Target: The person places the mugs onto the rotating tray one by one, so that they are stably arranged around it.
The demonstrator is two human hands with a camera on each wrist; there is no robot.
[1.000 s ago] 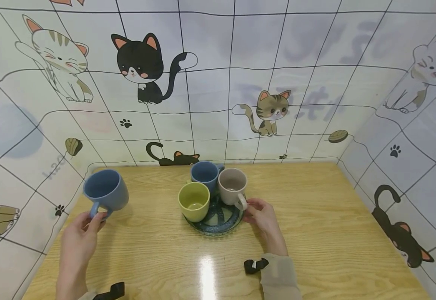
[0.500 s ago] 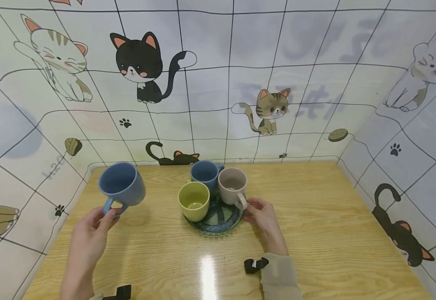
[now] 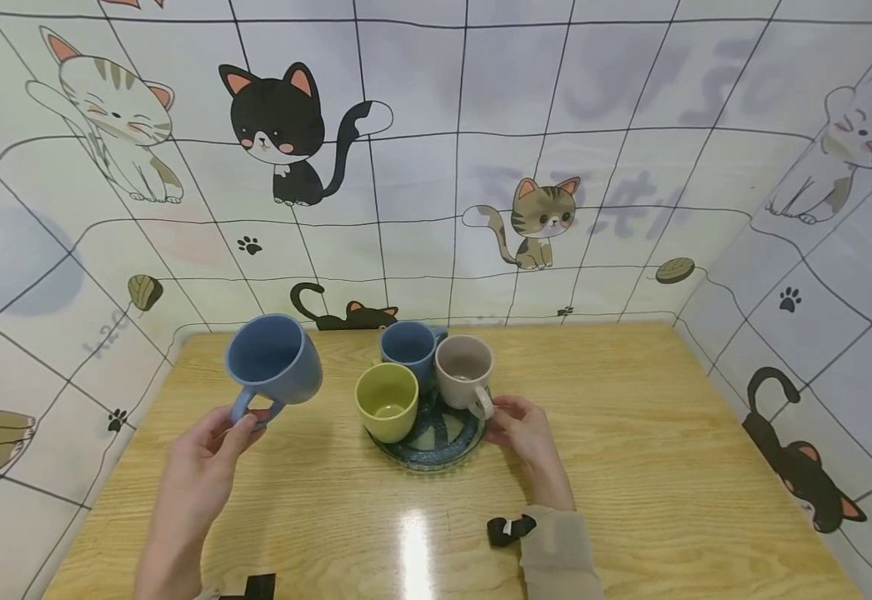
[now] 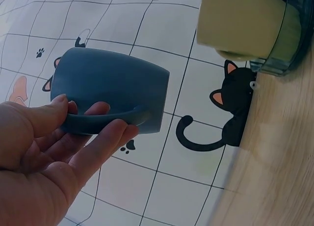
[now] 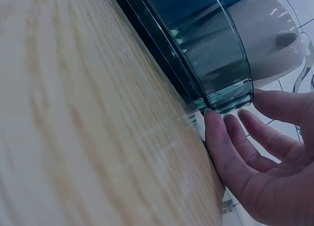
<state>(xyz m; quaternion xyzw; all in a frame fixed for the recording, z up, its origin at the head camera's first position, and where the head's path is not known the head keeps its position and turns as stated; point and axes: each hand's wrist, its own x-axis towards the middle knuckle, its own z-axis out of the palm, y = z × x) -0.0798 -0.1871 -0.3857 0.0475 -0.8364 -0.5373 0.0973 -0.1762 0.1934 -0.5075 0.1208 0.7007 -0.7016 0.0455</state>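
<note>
My left hand (image 3: 199,467) holds a blue mug (image 3: 293,375) by its handle, tilted above the left side of the table. In the left wrist view, thumb and fingers wrap the mug's handle (image 4: 103,122). My right hand (image 3: 529,437) pinches the right rim of a round blue-green glass tray (image 3: 424,460). The right wrist view has the thumb at the tray's upper edge and fingertips (image 5: 211,119) at its base. On the tray stand a yellow-green mug (image 3: 387,408), a second blue mug (image 3: 408,343) and a pale pinkish-grey mug (image 3: 466,375), whose handle points toward my right hand.
A light wooden table (image 3: 631,433) carries the tray near its middle. Behind it and on both sides rises a white grid-patterned sheet (image 3: 421,183) printed with cartoon cats.
The left hand has carried the blue mug rightward and slightly up, closer to the tray. The right hand, the tray and the mugs on it have stayed in place.
</note>
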